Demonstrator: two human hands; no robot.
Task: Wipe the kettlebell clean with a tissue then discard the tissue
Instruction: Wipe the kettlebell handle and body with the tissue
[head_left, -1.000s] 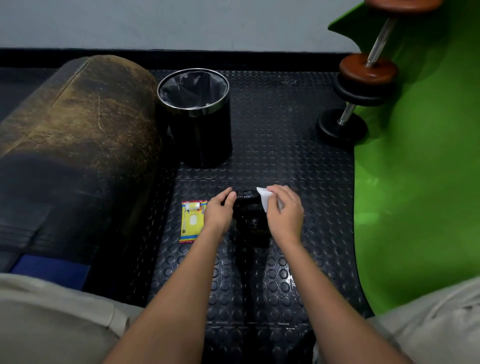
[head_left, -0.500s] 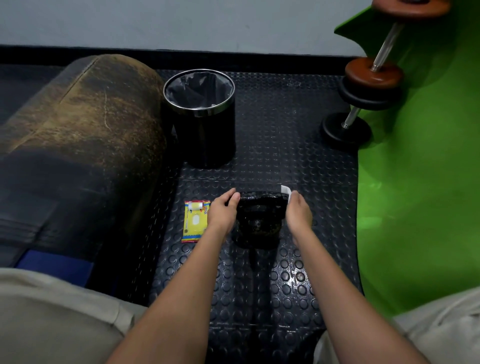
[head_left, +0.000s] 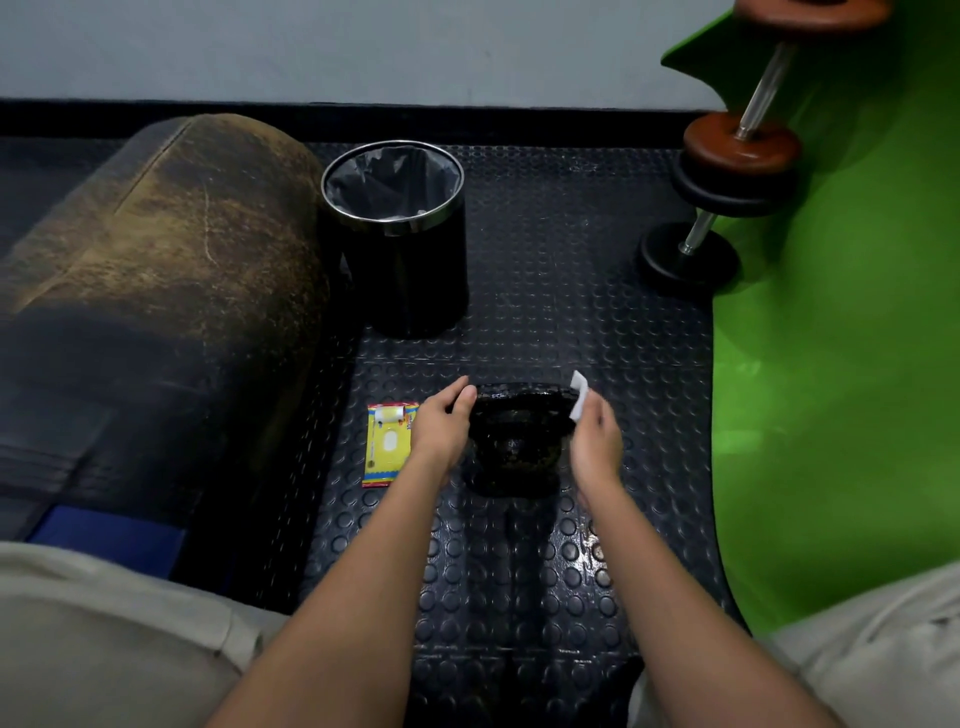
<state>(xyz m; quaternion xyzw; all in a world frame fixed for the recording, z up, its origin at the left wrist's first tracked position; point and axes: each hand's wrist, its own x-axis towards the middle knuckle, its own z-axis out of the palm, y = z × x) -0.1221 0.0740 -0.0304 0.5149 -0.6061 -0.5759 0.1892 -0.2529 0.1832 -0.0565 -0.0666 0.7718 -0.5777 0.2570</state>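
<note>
Black, seemingly glossy kettlebell (head_left: 514, 441) upright on studded mat; small white tissue (head_left: 578, 401) at its right shoulder.

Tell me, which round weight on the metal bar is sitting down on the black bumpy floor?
The small black round plate at the bar's near end rests on the floor. The brown plates sit higher up the tilted bar.

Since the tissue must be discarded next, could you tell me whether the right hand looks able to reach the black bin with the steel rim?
Probably yes: the right hand holds the white tissue, and bare floor lies between it and the open black bin.
</note>
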